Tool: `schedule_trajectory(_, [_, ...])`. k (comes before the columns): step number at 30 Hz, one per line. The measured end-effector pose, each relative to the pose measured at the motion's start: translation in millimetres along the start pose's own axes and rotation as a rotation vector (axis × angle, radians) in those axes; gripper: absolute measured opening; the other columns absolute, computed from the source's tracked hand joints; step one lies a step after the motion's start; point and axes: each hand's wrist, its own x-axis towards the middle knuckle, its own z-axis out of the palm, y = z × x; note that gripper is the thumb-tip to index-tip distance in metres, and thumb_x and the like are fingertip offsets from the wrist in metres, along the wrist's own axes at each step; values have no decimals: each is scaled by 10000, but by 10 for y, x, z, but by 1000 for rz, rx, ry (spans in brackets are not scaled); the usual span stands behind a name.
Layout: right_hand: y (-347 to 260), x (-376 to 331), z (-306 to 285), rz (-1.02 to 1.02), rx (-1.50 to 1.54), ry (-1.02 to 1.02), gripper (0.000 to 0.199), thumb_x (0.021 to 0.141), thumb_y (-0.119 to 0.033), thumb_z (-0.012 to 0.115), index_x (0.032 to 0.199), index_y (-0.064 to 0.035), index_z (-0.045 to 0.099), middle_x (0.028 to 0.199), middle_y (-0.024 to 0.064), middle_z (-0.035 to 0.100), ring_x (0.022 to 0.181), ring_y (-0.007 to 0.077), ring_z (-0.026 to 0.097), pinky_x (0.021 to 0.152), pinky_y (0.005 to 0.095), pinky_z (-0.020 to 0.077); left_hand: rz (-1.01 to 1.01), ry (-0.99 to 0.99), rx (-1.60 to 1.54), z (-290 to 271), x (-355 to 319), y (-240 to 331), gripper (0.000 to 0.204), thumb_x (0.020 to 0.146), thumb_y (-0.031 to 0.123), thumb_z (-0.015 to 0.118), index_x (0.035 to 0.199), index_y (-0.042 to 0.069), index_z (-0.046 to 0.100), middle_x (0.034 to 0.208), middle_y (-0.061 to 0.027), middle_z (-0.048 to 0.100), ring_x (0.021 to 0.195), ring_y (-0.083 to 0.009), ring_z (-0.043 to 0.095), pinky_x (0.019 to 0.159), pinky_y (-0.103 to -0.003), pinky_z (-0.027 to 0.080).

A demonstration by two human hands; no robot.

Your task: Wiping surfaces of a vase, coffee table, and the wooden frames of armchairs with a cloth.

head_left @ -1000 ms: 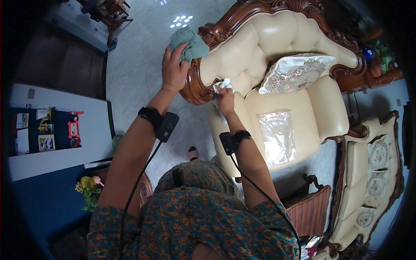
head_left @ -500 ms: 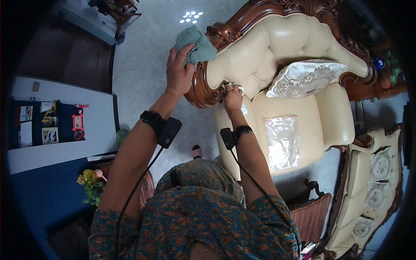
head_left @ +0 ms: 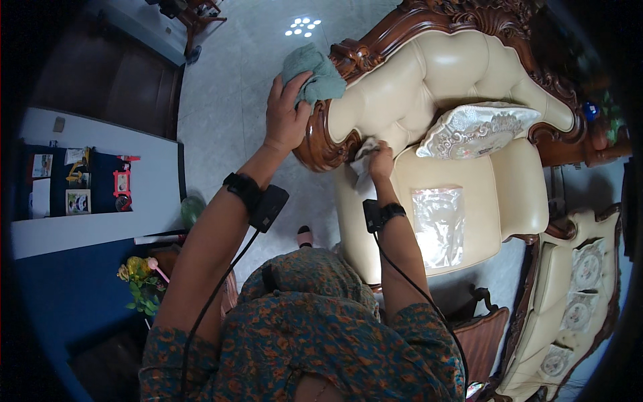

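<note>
My left hand (head_left: pixel 288 114) is closed on a folded grey-green cloth (head_left: pixel 315 75), at the carved wooden end of the armchair's frame (head_left: pixel 321 137). Lower and to the right, my right hand (head_left: pixel 381 161) grips a crumpled whitish cloth (head_left: pixel 364 161). That cloth lies by the inner edge of the carved wood, where the cream tufted backrest (head_left: pixel 402 87) meets the arm. Its far part is bunched up past my fingers. A patterned cushion (head_left: pixel 479 130) leans on the backrest. On the seat (head_left: pixel 482 214) rests a clear plastic bag (head_left: pixel 439 224), to the right of my right forearm.
A long cream sofa with cushions (head_left: pixel 536 308) stands at the lower right. Near it is a dark wooden table (head_left: pixel 479 338). On the left are a wall niche with ornaments (head_left: pixel 77 181), a green glass vase (head_left: pixel 192 210) and yellow flowers (head_left: pixel 138 271). Grey tiles (head_left: pixel 228 107) cover the floor.
My right hand has moved right and slightly nearer with the whitish cloth, away from the carved wood. My left hand stays on the grey-green cloth by the frame; the whole view has shifted slightly.
</note>
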Motion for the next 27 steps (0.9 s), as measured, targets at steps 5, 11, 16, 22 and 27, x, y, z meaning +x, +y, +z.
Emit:
schedule_trajectory(5, [-103,-21,-172,225,907,314,387,834,-118,557,1208,-41,491,1034,129,593,927,239,573,832,351,457,30,32,33,14,-4,-19,474,768,73,523,1239,128,543,1174,-208,486,1051,-407,506,909,-462,430])
schedule_trajectory(11, [-543,-394,-174,-23,493,-17,420,826,-140,563,1229,-30,515,1073,192,598,952,315,592,859,396,458,12,32,30,54,-7,-10,458,783,93,527,1240,134,544,1186,-201,486,1071,-404,497,928,-468,418])
schedule_trajectory(16, [-843,-758,-522,-246,358,-100,310,794,-107,578,1099,-92,635,1040,213,587,967,390,579,872,429,460,-22,33,41,10,-46,-36,451,797,122,527,1247,149,541,1165,-190,489,1065,-398,494,932,-470,412])
schedule_trajectory(22, [-1272,-825,-845,-417,393,-105,312,822,-97,580,1125,-39,624,1038,179,626,941,307,599,862,368,461,-36,34,0,22,-18,27,444,803,145,522,1246,149,536,1177,-188,484,1077,-394,490,937,-464,410])
schedule_trajectory(27, [-1765,-682,-1086,-419,769,-233,357,905,-96,534,1247,7,543,1055,87,623,952,149,548,869,260,428,-70,69,-13,7,-39,20,436,801,148,529,1237,159,545,1182,-187,489,1075,-398,496,933,-462,415])
